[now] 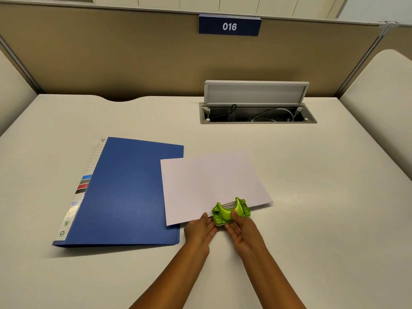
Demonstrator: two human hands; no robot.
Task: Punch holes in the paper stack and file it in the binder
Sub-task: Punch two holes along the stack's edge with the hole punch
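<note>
On desk [312, 197]: right hand [244, 233] grip grasping green punch [230, 211] | left hand [200, 230] released | paper [211, 184] overlaps blue binder [129, 192]

One blue binder [124, 192] is lying here, one paper stack [209, 184] is sitting beside it, one green hole punch [230, 211] is showing, and two hands, left hand [199, 230] and right hand [244, 234], are working.

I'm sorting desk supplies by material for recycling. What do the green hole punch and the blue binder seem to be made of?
Hole punch: apparently glossy moulded plastic, judging by shiny highlights on its green lever, with a thin metal-looking rod across the top. Binder: matte blue cover with a faint grain, likely plastic-coated board or polypropylene; the look leaves that open.
</note>
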